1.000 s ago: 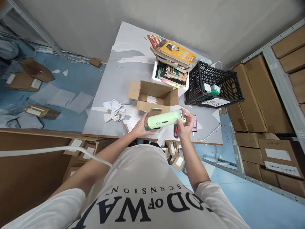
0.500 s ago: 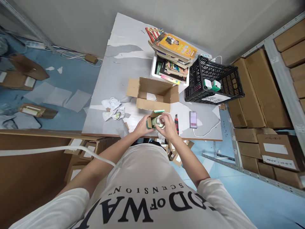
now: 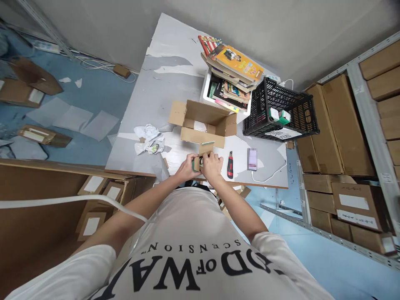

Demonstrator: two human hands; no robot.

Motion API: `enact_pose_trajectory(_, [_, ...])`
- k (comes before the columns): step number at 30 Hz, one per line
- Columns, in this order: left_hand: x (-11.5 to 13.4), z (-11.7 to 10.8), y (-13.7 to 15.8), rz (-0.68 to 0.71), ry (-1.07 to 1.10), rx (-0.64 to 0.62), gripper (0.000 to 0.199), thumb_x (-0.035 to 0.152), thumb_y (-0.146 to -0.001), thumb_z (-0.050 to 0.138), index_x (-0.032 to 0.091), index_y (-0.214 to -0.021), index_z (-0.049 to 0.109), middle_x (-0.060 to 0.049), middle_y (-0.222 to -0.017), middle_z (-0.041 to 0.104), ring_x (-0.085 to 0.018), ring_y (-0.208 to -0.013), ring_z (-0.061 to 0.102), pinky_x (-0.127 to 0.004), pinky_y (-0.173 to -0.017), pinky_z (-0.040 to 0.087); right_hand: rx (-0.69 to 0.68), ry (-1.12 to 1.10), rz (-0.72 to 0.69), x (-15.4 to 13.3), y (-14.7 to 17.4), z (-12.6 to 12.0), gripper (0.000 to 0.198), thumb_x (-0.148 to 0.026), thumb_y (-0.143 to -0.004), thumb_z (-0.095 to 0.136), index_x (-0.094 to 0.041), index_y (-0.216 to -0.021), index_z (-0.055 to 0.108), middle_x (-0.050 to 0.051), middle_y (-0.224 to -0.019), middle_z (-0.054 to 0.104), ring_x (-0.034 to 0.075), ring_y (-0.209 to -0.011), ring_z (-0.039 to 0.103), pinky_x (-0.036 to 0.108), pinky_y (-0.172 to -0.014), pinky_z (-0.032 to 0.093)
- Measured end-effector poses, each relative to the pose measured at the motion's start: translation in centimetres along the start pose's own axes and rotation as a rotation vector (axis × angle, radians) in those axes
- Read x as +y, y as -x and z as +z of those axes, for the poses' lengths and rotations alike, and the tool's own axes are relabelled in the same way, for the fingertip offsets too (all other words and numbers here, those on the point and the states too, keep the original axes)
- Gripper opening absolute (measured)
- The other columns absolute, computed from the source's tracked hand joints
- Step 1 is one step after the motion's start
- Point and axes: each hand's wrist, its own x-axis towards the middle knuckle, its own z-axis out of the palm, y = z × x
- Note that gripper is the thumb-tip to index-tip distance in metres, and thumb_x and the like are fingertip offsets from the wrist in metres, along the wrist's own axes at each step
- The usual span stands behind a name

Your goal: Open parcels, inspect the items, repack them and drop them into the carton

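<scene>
The left hand is wrapped around the side of a small green-edged carton, held near the front edge of the tabletop. The right hand curls its fingers over the carton's open end; whether they pinch anything is hidden. Just beyond sits an open cardboard box, with crumpled paper to its left. Right of the hands lie a red-and-black utility knife and a phone. Farther back, books rise from a white bin beside a black crate.
</scene>
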Motion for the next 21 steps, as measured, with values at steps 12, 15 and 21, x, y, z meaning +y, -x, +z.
enact_pose_trajectory(12, [0.2, 1.1, -0.2, -0.004, -0.011, -0.012, 0.072, 0.040, -0.057, 0.081, 0.023, -0.108, 0.034, -0.019, -0.131, 0.054, -0.031, -0.119, 0.057, -0.046, -0.095, 0.048, 0.038, -0.348, -0.132, 4.6, 0.3, 1.8, 0.027, -0.024, -0.075, 0.066, -0.018, -0.099, 0.057, 0.010, -0.104, 0.056, 0.025, -0.100, 0.048, 0.037, -0.087, 0.042])
enact_pose_trajectory(15, [0.4, 1.1, -0.3, 0.008, -0.050, -0.036, 0.068, 0.040, -0.061, 0.079, 0.023, -0.110, 0.036, -0.017, -0.132, 0.053, -0.030, -0.119, 0.057, -0.047, -0.095, 0.048, 0.062, -0.490, -0.179, 5.6, 1.2, 2.0, 0.030, -0.029, -0.078, 0.065, -0.018, -0.104, 0.058, 0.011, -0.111, 0.055, 0.025, -0.107, 0.049, 0.040, -0.093, 0.042])
enact_pose_trajectory(21, [0.7, -0.3, -0.6, 0.072, -0.153, -0.038, 0.058, 0.043, -0.070, 0.073, 0.022, -0.116, 0.044, -0.015, -0.133, 0.052, -0.029, -0.122, 0.054, -0.046, -0.100, 0.045, 0.427, -0.747, -0.033, 7.6, 2.9, 2.6, 0.042, -0.039, -0.081, 0.062, -0.020, -0.118, 0.055, 0.016, -0.134, 0.044, 0.028, -0.124, 0.044, 0.048, -0.103, 0.038])
